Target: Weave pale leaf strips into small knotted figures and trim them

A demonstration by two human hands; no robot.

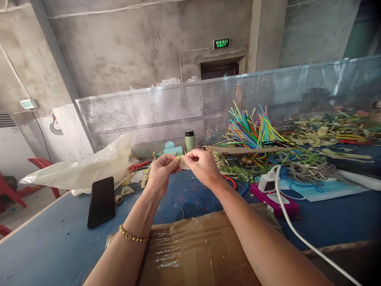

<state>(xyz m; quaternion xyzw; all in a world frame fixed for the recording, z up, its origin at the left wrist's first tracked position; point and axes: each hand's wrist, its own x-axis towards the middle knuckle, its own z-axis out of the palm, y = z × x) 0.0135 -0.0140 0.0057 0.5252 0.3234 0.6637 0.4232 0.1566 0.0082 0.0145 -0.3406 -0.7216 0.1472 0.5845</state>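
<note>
Both hands are raised together above the blue table (53, 246). My left hand (160, 172) and my right hand (202, 163) each pinch an end of a small pale yellow-green strip (179, 159) held between them. Fingers of both hands are closed on it. A gold bracelet (132, 236) circles my left wrist. A taped cardboard box (193, 250) lies under my forearms.
A black phone (101, 201) lies left of my arms, by a pale plastic bag (95, 165). Right: a pink power bank (275, 200) with white charger and cable (294, 230), piles of coloured strips (253, 131), a face mask (321, 190). A green tumbler (189, 140) stands before the perforated metal screen (166, 111).
</note>
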